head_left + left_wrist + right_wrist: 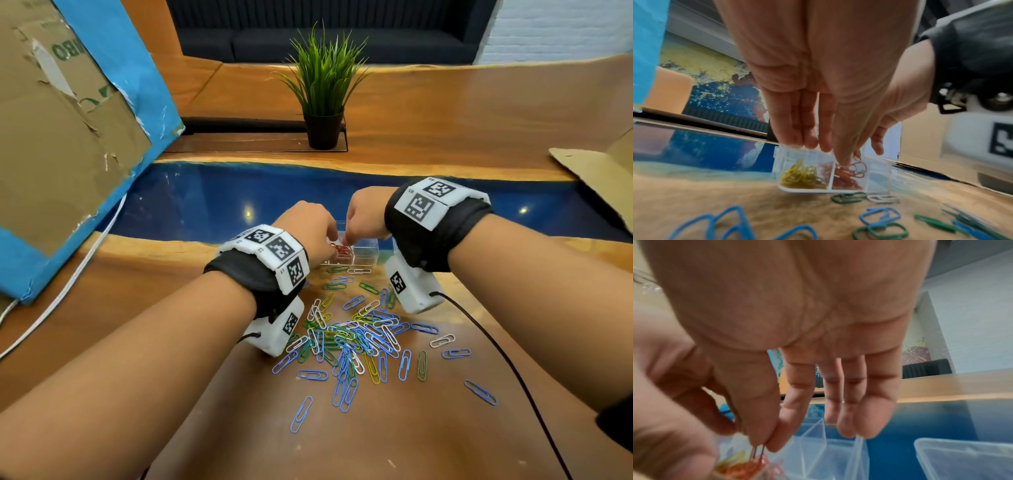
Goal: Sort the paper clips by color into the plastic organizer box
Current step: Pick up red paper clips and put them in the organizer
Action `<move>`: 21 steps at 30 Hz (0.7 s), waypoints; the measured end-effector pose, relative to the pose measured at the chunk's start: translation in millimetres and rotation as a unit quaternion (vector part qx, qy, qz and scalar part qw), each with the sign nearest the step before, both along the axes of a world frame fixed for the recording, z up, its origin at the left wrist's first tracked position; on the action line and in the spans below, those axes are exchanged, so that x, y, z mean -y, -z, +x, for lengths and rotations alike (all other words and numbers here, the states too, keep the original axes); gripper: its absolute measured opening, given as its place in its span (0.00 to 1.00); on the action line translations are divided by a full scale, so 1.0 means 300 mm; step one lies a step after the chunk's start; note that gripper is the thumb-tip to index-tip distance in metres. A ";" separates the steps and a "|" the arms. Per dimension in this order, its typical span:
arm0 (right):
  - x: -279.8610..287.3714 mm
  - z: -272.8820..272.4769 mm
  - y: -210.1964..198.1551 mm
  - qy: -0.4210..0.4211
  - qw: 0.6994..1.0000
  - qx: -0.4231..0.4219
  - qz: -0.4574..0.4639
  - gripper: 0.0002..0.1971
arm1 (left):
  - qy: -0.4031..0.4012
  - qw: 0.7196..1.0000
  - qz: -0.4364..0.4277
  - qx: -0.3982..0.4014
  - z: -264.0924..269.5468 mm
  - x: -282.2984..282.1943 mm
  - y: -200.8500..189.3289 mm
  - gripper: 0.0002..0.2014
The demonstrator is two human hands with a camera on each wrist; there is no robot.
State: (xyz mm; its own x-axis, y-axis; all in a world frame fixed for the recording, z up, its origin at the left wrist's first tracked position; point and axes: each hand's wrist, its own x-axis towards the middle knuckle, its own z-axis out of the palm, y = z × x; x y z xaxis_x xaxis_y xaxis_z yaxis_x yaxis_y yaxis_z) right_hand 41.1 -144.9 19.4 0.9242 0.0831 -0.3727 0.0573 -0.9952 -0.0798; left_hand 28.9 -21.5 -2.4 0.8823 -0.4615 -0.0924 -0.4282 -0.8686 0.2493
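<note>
The clear organizer box (366, 253) stands at the far end of the wooden table. In the left wrist view the organizer box (877, 178) holds yellow clips (801, 175) in one compartment and red clips (846, 177) in the one beside it. Both hands meet over the red clips (342, 249). My right hand (761, 446) pinches one red clip between thumb and forefinger just above the heap. My left hand (840, 155) has thumb and forefinger together on the red clips, its other fingers straight. A mixed pile of blue, green, yellow and white clips (356, 339) lies nearer me.
A potted plant (323, 102) stands behind the blue resin strip. A cardboard sheet on a blue board (68, 120) leans at the left, and more cardboard (599, 171) lies at the right. A clear plastic lid (962, 456) sits right of the box. Cables (496, 349) trail from the wrists.
</note>
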 end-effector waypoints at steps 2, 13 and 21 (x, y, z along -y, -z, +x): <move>-0.008 -0.007 0.010 0.000 1.000 0.010 -0.009 0.17 | -0.010 1.000 -0.027 0.002 -0.003 -0.009 -0.003 0.16; 0.002 -0.030 0.030 -0.010 0.999 0.042 0.026 0.16 | 0.003 0.999 -0.050 0.004 -0.011 -0.022 0.000 0.18; 0.007 -0.146 -0.035 -0.050 0.991 0.087 0.086 0.05 | 0.035 0.999 -0.036 0.019 -0.045 -0.111 -0.060 0.06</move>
State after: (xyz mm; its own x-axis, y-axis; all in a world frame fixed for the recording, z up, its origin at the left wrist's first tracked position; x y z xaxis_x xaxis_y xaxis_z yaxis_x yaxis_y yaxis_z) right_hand -2.6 -146.9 30.0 0.9571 0.2260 -0.1813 0.1825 -0.9563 -0.2282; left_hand 15.5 12.0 15.7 0.8495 -0.5271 -0.0235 -0.4983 -0.8161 0.2927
